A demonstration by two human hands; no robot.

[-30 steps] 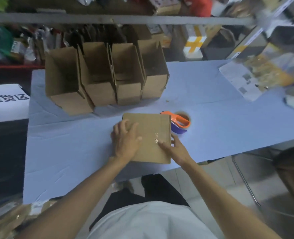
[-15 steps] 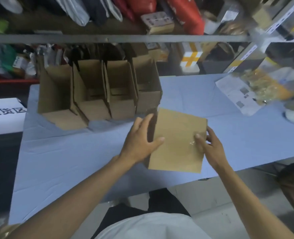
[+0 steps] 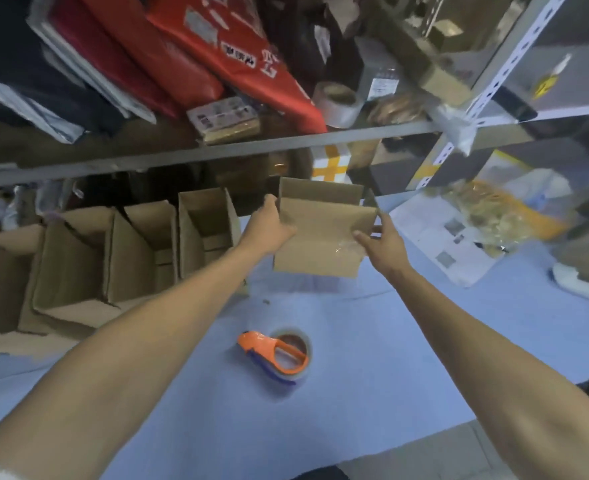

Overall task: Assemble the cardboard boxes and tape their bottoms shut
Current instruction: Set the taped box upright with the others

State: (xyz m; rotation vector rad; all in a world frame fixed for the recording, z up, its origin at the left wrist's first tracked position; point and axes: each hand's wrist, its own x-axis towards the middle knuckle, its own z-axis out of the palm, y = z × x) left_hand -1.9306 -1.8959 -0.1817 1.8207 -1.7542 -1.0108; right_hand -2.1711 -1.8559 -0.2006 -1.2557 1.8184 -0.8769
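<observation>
I hold a small brown cardboard box [image 3: 317, 237] above the far part of the blue table [image 3: 407, 358], its open top turned away from me and clear tape shining on its near right side. My left hand [image 3: 272, 226] grips its left edge. My right hand [image 3: 379, 244] grips its right edge. To the left, a row of assembled open boxes [image 3: 140, 251] lies on the table, just beside the held box. An orange-handled tape dispenser [image 3: 279, 355] with a roll of clear tape rests on the table nearer to me, between my forearms.
A grey metal shelf rail [image 3: 217, 154] runs across above the boxes, loaded with red and dark packages and a tape roll [image 3: 338, 102]. Printed papers and a clear bag [image 3: 476, 220] lie at the right. A white object [image 3: 577, 282] sits near the right edge.
Both hands lifted the box off the table, turned it over and carried it away from me toward the row of boxes. The tape dispenser, hidden half a second ago, shows again.
</observation>
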